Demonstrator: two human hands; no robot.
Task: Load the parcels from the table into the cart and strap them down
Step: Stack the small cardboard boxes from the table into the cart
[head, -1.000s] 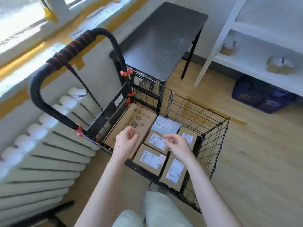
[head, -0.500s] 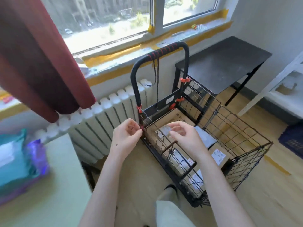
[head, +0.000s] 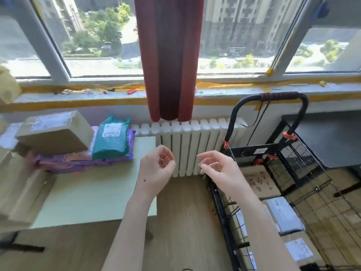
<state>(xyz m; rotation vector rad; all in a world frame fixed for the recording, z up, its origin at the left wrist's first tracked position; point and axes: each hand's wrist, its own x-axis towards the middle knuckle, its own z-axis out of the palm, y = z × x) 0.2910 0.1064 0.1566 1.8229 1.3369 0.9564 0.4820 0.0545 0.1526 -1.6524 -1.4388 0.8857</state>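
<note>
A black wire cart with a black handle stands at the right and holds several cardboard parcels with white labels. On the pale green table at the left lie a teal mailer bag, purple bags under it and brown boxes. My left hand hovers empty with loosely curled fingers past the table's right edge. My right hand is also empty with relaxed fingers, beside the cart's left rim. A black strap hangs from the handle.
A white radiator stands under the window sill behind my hands. A dark red curtain hangs above it. A dark table sits behind the cart at the right. Wooden floor lies between table and cart.
My view has swung left from the cart toward the green table and its parcels. Both hands have left the cart and moved left, still empty.
</note>
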